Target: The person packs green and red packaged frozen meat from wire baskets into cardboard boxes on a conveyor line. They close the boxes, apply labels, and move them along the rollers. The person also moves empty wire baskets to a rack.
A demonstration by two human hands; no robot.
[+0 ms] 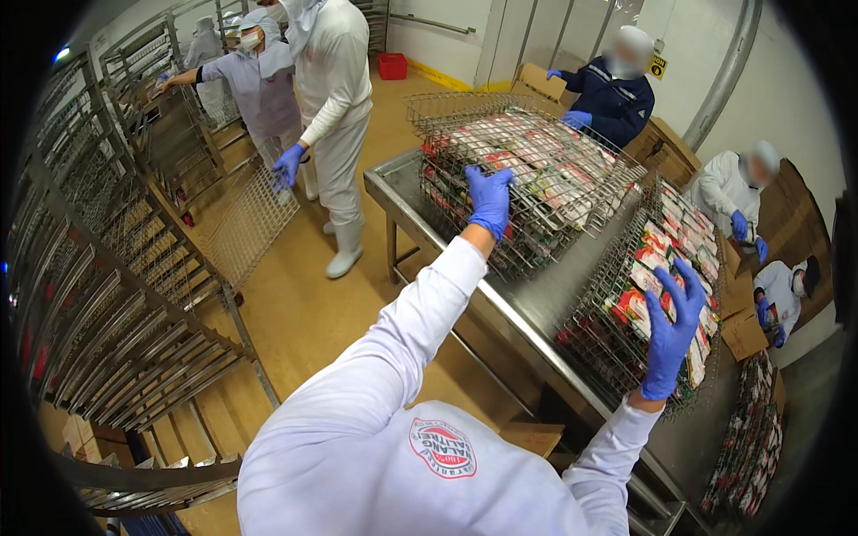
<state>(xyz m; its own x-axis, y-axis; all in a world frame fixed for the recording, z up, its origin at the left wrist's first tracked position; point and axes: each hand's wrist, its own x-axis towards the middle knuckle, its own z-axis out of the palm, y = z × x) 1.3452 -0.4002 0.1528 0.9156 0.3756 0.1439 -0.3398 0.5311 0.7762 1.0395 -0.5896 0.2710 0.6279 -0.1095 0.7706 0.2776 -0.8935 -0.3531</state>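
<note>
My left hand (pixel 490 201), in a blue glove, grips the near corner of a wire rack (pixel 422 110) lying tilted over a stack of packets. Beneath and through its mesh show red and white plastic food packets (pixel 536 151) in layers between wire racks. My right hand (pixel 673 328), also gloved in blue, is raised with its fingers apart and holds nothing. It hovers over the near side of a second stack, where packets (pixel 647 278) lie in rows on a wire rack (pixel 596 315). Both stacks stand on a stainless steel table (pixel 536 295).
At left stands a tall metal rack trolley (pixel 134 315). A person in white (pixel 335 100) holds a wire rack (pixel 251 221) beside it. Across the table are a person in dark blue (pixel 610 94), cardboard boxes (pixel 743 335) and more packets (pixel 744 435). A red crate (pixel 392 65) sits by the wall.
</note>
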